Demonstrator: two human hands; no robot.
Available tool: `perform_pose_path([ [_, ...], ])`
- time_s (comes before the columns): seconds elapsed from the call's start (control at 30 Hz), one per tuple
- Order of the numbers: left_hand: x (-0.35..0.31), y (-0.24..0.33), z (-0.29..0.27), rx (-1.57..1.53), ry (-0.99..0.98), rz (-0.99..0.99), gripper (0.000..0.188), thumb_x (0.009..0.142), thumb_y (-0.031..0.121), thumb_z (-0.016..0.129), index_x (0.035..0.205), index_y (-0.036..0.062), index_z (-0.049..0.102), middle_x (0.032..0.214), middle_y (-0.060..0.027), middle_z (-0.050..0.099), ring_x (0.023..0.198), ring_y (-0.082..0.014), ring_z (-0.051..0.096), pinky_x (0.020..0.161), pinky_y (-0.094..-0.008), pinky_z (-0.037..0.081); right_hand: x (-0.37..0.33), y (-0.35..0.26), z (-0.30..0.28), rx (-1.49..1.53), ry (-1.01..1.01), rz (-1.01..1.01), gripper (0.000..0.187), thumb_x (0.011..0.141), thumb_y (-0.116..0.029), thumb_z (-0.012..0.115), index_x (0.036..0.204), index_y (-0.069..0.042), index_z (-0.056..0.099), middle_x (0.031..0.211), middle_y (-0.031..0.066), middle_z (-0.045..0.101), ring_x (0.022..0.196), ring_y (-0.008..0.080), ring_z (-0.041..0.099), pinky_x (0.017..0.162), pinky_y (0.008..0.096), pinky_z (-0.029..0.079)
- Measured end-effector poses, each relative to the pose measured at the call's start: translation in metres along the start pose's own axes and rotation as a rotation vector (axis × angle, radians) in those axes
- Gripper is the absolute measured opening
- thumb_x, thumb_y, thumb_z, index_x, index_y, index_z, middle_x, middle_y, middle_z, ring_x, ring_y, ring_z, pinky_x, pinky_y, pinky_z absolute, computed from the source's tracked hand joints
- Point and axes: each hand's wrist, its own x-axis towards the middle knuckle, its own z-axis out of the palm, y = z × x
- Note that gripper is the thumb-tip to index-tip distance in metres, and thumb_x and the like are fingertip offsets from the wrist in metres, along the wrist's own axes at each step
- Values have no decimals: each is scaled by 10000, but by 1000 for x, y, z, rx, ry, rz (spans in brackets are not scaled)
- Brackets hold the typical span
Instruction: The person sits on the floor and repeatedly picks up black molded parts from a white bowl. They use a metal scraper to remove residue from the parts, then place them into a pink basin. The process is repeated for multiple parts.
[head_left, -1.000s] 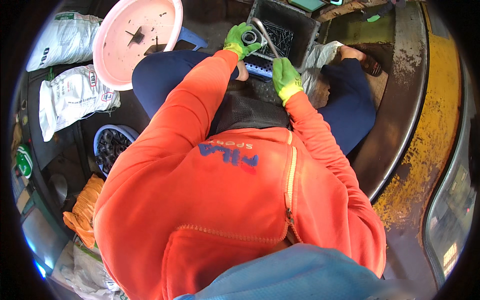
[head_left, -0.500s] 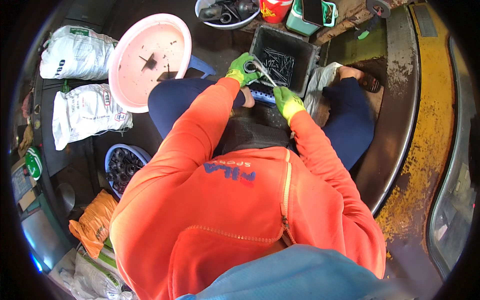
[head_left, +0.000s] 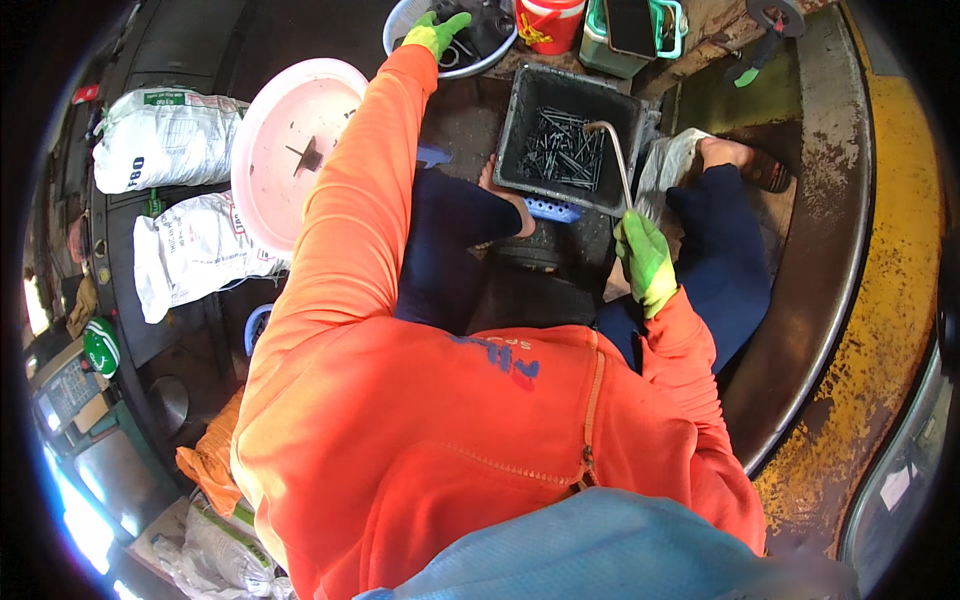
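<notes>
My left hand, in a green glove, reaches far forward over the rim of a pale blue-white basin. Its fingers are spread, with nothing visible gripped in them. Dark, rounded parts fill the basin under and beside it. My right hand, gloved the same way, is wrapped round a thin metal rod with a hooked end. The hook points up and leftward above the black bin. Inside the bin lie many thin dark metal pins.
A pink basin with dark scraps stands left, beside white sacks. Behind the bin are a red bucket and a green container. A worn yellow metal edge runs along the right, near my bent leg.
My left hand has left the hook and a dark ring-shaped part, moving forward and left to the basin. My right hand has drawn back and right, still holding the hooked rod, now tilted upward.
</notes>
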Motion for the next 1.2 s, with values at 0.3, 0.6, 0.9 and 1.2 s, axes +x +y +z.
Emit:
perform_pose_path([
  [0.3,-54,-50,37,-948,-508,-348,287,900,344,552,911,69,635,790,-83,634,647,-212,570,545,-379,427,21,-2,-1,-21,96,-1,178,1009,-252,561,955,-94,622,773,-47,573,600,24,436,548,183,355],
  [0.6,-25,-96,75,-1311,-80,-435,673,922,307,589,1483,65,309,1459,-270,318,1277,-526,393,930,-686,441,18,-31,7,48,186,-634,174,1015,-214,518,924,-81,583,762,-53,510,639,43,431,566,202,345],
  [0.9,2,-114,92,-1632,96,-620,395,888,11,498,1274,-49,446,1275,-248,453,1168,-465,486,917,-713,482,123,-123,-35,-209,598,-952,147,895,-176,667,932,-69,574,776,39,560,661,176,529,569,316,446],
  [1.2,-20,-107,73,-1051,1,-301,357,902,7,552,1247,-71,506,1229,-231,524,1130,-416,542,890,-640,538,185,-123,-45,112,389,-711,320,990,-371,557,1140,-88,555,876,32,637,731,140,588,681,313,493],
])
